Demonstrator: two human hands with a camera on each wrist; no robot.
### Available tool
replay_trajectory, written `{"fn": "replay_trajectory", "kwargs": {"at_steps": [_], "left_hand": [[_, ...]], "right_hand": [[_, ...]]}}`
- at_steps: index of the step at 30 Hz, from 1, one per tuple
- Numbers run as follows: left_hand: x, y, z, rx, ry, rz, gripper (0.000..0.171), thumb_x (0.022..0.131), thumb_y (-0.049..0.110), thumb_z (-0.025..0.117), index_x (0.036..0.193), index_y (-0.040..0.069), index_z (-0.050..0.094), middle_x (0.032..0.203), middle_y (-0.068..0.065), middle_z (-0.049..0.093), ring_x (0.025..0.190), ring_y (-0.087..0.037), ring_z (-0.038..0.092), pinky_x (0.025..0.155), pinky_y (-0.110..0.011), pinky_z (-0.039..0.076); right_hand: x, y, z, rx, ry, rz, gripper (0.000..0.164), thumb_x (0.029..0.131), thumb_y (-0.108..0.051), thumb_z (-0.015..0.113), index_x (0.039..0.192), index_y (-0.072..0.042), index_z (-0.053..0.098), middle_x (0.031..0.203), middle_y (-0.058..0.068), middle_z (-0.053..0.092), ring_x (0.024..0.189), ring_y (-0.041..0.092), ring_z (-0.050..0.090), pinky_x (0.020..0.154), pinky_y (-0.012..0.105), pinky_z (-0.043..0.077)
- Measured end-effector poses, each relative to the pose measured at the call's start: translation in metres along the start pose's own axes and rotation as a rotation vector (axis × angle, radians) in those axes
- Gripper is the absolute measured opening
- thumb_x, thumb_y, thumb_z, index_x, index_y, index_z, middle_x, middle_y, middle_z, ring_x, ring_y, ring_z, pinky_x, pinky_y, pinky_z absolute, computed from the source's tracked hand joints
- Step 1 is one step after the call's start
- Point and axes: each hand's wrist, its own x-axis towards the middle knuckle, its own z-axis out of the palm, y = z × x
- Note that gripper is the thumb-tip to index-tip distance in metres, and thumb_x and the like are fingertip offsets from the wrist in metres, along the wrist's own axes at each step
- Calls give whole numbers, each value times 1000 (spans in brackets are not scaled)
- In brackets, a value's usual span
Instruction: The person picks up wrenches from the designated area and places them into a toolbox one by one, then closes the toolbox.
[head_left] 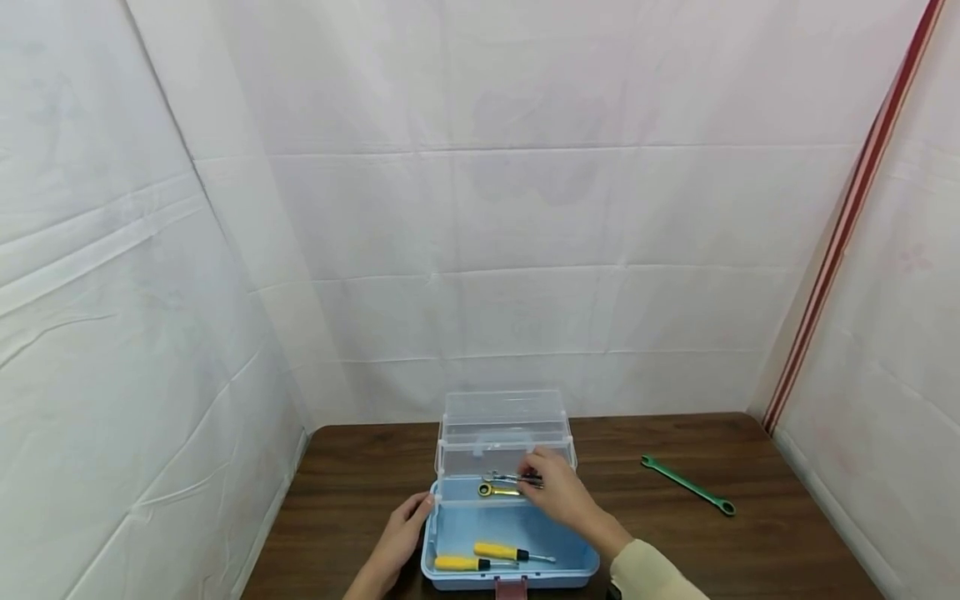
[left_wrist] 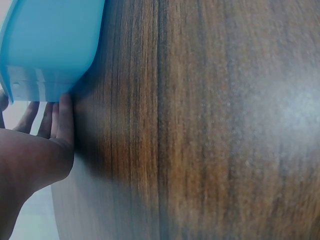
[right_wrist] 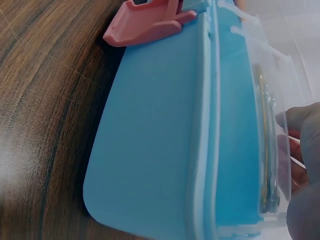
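A light-blue toolbox (head_left: 517,582) stands at the table's near edge with its clear lid (head_left: 502,408) raised. My left hand (head_left: 401,533) touches the toolbox's left end, its fingers (left_wrist: 66,115) fairly straight against the side. My right hand (head_left: 558,493) is over the clear upper tray (right_wrist: 282,75), fingers bent by the right end of a silver wrench (head_left: 498,477). Whether they pinch it cannot be made out. A gold-coloured wrench (head_left: 498,491) lies beside it. Two yellow-handled screwdrivers (head_left: 495,551) (head_left: 459,564) lie in the lower compartment.
A green wrench (head_left: 688,485) lies on the brown wooden table (head_left: 360,475), to the right of the toolbox. The pink latch (right_wrist: 145,22) hangs at the toolbox's front. White cloth walls (head_left: 525,217) stand behind and on both sides.
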Motion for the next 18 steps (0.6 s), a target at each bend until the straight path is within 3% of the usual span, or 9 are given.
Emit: {"fn": "replay_trajectory", "kwargs": {"at_steps": [5, 11, 18], "left_hand": [[-2, -1, -2, -7, -3, -11, 87, 104, 69, 51, 150, -4, 52, 152, -31, 51, 134, -42, 54, 103, -60, 52], [-5, -1, -3, -10, -3, -8, 87, 104, 69, 50, 151, -4, 51, 151, -31, 51, 132, -40, 56, 99, -55, 55], [-8, 0, -2, -19, -5, 5, 85, 105, 67, 50, 151, -4, 51, 152, -31, 50, 134, -41, 55, 100, -56, 55]], "right_hand": [[-10, 3, -14, 74, -16, 27, 18, 93, -9, 82, 110, -10, 76, 110, 1, 71, 105, 24, 70, 87, 47, 61], [-23, 12, -39, 97, 66, 75, 22, 91, -7, 84, 108, -18, 76, 108, -2, 72, 102, 22, 70, 86, 47, 61], [-38, 34, -67, 124, 124, 154, 21, 92, -4, 83, 108, -13, 76, 105, -1, 72, 100, 18, 70, 88, 40, 62]]}}
